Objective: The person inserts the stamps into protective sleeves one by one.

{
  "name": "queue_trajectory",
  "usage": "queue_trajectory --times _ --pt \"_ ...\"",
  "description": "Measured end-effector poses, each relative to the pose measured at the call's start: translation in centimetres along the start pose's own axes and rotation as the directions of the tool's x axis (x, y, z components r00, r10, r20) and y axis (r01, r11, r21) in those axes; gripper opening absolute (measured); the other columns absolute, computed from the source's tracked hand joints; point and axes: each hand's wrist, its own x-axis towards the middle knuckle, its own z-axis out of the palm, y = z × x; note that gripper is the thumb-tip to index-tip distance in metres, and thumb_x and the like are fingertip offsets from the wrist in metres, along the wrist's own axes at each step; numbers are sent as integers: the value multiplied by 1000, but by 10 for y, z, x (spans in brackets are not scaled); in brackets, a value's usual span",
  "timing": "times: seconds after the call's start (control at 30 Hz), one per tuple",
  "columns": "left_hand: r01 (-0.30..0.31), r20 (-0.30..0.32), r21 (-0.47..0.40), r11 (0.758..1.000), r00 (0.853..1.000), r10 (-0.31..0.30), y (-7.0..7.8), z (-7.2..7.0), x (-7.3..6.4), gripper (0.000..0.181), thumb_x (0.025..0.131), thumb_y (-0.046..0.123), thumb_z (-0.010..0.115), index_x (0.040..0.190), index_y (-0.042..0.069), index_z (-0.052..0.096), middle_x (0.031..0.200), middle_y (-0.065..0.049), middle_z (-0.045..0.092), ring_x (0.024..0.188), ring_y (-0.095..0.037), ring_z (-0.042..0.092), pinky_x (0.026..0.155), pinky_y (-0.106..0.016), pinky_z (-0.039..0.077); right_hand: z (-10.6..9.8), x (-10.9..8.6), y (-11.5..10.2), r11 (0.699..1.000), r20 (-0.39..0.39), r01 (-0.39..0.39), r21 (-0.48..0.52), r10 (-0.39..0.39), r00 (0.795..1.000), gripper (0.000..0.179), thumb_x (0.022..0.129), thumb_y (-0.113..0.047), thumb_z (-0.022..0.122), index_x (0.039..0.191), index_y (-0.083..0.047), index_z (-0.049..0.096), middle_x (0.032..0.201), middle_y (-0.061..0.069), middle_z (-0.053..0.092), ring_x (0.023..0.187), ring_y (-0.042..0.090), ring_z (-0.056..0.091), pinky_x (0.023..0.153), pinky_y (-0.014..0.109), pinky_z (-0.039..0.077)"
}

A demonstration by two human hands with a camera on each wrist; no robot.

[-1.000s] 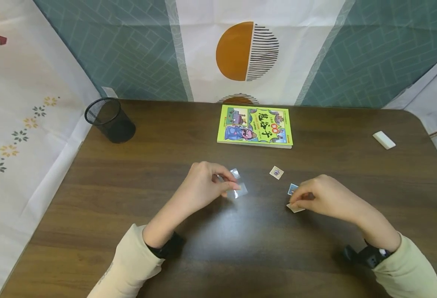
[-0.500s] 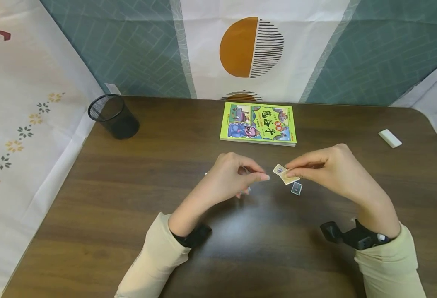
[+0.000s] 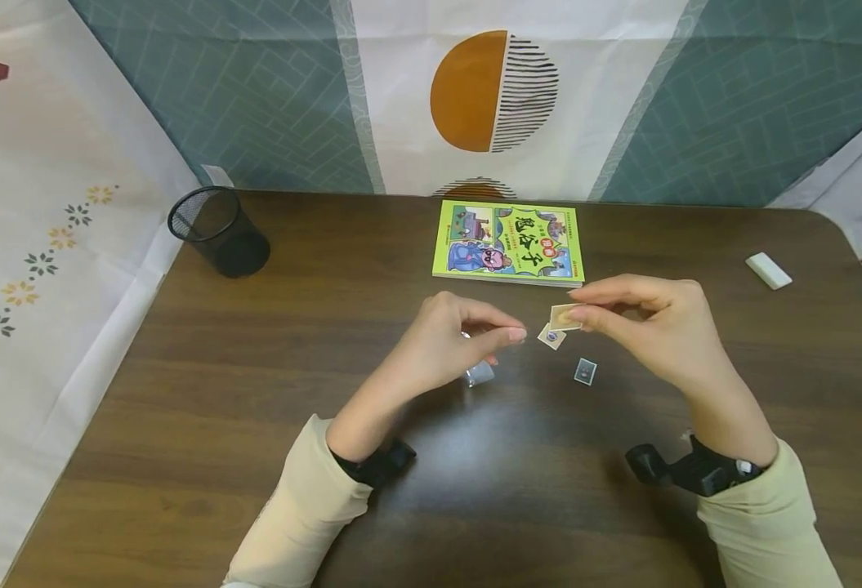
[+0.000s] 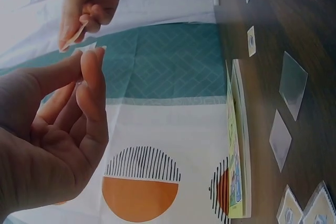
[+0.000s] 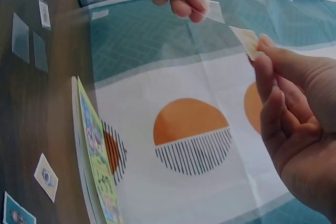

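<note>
My left hand (image 3: 448, 339) pinches a small clear plastic sleeve (image 5: 215, 11) between thumb and fingers, above the table. Facing it, my right hand (image 3: 644, 327) pinches a cream postage stamp (image 3: 564, 317) by its edge. The right wrist view shows this stamp (image 5: 245, 41) close to the sleeve; whether they touch I cannot tell. On the table below lie a stamp with a round purple picture (image 3: 551, 337) and a dark blue stamp (image 3: 585, 371). Other clear sleeves (image 4: 292, 85) lie under my left hand, with two more stamps (image 4: 289, 211) beside them.
A yellow-green book (image 3: 507, 243) lies at the table's back edge. The black mesh pen cup (image 3: 228, 237) stands at the back left, and a white block (image 3: 769, 271) lies at the right. Behind the wooden table (image 3: 180, 392) hangs a patterned cloth (image 3: 276, 90).
My right hand has lifted the cream stamp off the table and turned it toward the left. My left hand has risen from the sleeves and shifted right with one sleeve.
</note>
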Motion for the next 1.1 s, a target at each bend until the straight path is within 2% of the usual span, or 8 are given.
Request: queue_trajectory --times 0.07,0.2,0.3,0.5,0.7,0.83,0.93,1.1 --pt "19 6 -14 1000 1000 -19 0 0 0 12 83 17 72 92 10 75 76 2 71 54 -8 63 50 -24 47 0 0 1 1000 -30 20 14 -20 999 24 66 16 75 87 8 70 81 -9 71 61 4 64 53 14 48" --pt "22 17 -32 999 1000 -22 0 2 1 11 82 18 73 90 11 76 74 2 71 56 -7 64 51 -26 50 1 0 0 998 -55 46 -34 -48 997 25 63 17 76 85 6 71 80 -10 70 61 3 61 52 14 44" --pt "-10 17 -59 998 1000 11 0 3 1 11 83 17 72 90 9 76 75 1 71 58 -7 64 52 -26 50 1 0 -2 997 -46 55 -61 -58 997 27 61 18 77 84 4 72 80 -11 70 60 4 59 50 15 42" --pt "-93 -16 -114 989 996 92 -1 5 2 13 88 8 64 96 0 72 82 -10 72 63 -8 64 61 -28 53 0 1 -1 993 -57 66 -101 -72 996 27 61 19 77 82 2 73 78 -11 70 58 3 56 51 15 41" --pt "-101 -16 -43 994 995 101 1 6 2 17 90 8 61 102 2 71 89 -6 73 69 -3 64 61 -20 51 2 0 -2 995 -86 49 -86 -56 995 28 61 20 76 82 3 73 78 -13 69 58 3 56 52 15 42" --pt "-91 26 6 996 996 91 2 6 0 16 89 12 63 101 6 72 86 -2 73 69 -1 62 55 -17 41 10 0 -4 997 -123 64 -38 -69 990 26 61 20 76 82 5 72 76 -9 70 58 4 55 55 15 43" --pt "-85 55 10 996 995 85 2 6 0 17 89 14 63 101 7 73 84 0 72 70 -1 61 54 -18 36 15 0 -5 996 -118 74 -54 -80 990 25 62 17 77 82 3 73 74 -9 70 58 4 54 55 16 41" --pt "-77 64 2 997 995 77 2 6 0 17 89 14 63 101 7 73 84 -2 72 70 -2 61 56 -18 39 16 -1 -6 990 -93 68 -122 -80 992 27 61 14 79 82 -1 74 74 -13 69 58 2 51 55 16 39"
